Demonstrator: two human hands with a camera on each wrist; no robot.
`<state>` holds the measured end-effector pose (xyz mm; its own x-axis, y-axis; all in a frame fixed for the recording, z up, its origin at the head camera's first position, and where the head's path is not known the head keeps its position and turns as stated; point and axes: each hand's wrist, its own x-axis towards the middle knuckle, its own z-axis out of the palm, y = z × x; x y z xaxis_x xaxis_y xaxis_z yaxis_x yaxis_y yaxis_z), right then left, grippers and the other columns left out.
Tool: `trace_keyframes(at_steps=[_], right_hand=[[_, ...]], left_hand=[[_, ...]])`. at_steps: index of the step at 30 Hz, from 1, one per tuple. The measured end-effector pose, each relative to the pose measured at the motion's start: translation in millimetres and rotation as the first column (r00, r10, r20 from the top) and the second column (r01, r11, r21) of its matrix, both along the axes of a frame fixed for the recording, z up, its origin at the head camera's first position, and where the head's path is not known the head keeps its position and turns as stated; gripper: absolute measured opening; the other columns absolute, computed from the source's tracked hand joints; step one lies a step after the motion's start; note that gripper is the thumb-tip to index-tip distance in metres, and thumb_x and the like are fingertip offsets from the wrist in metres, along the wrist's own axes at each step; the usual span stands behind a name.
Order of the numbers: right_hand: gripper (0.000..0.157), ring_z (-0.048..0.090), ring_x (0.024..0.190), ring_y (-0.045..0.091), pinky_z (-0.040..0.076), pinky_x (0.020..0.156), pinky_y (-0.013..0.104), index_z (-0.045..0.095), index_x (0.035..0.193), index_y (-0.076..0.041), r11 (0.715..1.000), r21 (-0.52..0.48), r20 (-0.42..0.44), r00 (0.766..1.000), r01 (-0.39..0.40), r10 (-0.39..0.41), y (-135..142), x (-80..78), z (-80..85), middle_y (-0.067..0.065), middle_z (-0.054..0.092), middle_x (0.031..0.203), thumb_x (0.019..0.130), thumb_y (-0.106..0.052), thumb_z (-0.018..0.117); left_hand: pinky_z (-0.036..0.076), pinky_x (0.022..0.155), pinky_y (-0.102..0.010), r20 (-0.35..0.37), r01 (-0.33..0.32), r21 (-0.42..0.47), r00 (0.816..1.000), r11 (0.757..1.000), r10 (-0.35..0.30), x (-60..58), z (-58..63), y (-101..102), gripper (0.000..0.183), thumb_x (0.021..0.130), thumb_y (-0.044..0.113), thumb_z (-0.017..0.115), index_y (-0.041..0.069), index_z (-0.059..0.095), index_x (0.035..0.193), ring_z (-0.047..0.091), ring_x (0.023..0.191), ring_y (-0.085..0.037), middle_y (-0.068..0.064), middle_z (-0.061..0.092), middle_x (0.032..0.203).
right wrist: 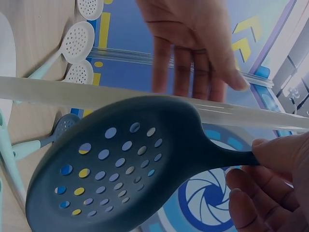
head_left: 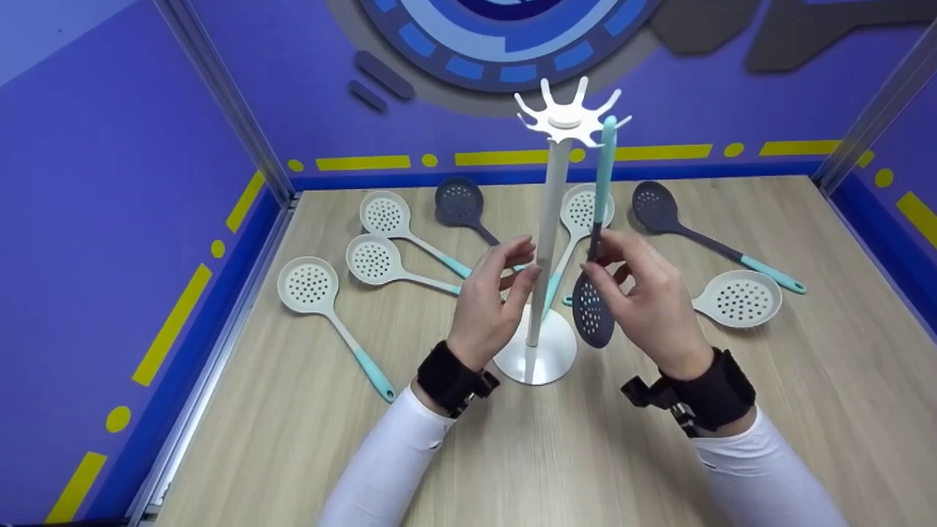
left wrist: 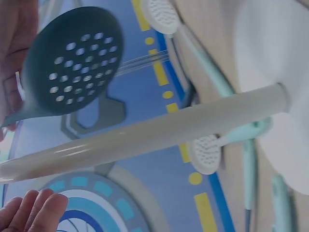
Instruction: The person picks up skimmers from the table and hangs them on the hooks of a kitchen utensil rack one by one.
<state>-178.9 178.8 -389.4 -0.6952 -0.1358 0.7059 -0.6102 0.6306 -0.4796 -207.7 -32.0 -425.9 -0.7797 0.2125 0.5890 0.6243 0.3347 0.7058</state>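
Observation:
My right hand [head_left: 648,300] pinches the dark neck of a grey skimmer [head_left: 593,313] with a mint handle. The skimmer hangs upright, bowl down, and its handle end overlaps the outer hooks at the right of a white utensil stand [head_left: 565,121]. In the right wrist view the perforated bowl [right wrist: 116,159] fills the front, with thumb and fingers at the neck. My left hand [head_left: 492,300] is beside the stand's pole [head_left: 554,212], its fingers extended and loosely bent, holding nothing. The round white base [head_left: 538,362] rests on the table.
Light skimmers [head_left: 307,285] with mint handles lie to the left, and another dark skimmer [head_left: 459,203] lies behind them. At right are a dark skimmer [head_left: 655,208] and a light one [head_left: 739,298]. Behind the pole lies one more light skimmer [head_left: 582,208]. Blue panels [head_left: 146,219] enclose the table.

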Motion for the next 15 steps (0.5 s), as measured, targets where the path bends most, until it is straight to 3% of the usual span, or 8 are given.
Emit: trace_keyframes(at_steps=[9, 15], right_hand=[[0.039, 0.064, 0.087, 0.009, 0.047, 0.070, 0.008, 0.061, 0.129, -0.010, 1.000, 0.011, 0.013, 1.000, 0.014, -0.015, -1.6, -0.3, -1.8, 0.003, 0.070, 0.100, 0.091, -0.011, 0.071], [0.040, 0.064, 0.087, 0.008, 0.047, 0.070, 0.008, 0.061, 0.129, -0.009, 1.000, 0.004, 0.012, 1.000, 0.008, -0.008, -1.8, -0.4, -1.4, 0.003, 0.070, 0.100, 0.091, -0.010, 0.071]], left_hand=[[0.059, 0.089, -0.021, -0.021, 0.043, 0.174, 0.999, 0.984, -0.040, 2.9, 31.9, 12.2, 0.042, 0.102, 0.032, 0.054, 0.014, 0.053, 0.141, 0.063, 0.119, -0.010, -0.005, 0.063, 0.127], [0.059, 0.089, -0.021, 0.001, 0.034, 0.159, 0.999, 0.987, -0.034, 1.4, 37.4, 15.9, 0.043, 0.101, 0.031, 0.058, 0.015, 0.056, 0.140, 0.066, 0.112, -0.009, -0.004, 0.068, 0.123]])
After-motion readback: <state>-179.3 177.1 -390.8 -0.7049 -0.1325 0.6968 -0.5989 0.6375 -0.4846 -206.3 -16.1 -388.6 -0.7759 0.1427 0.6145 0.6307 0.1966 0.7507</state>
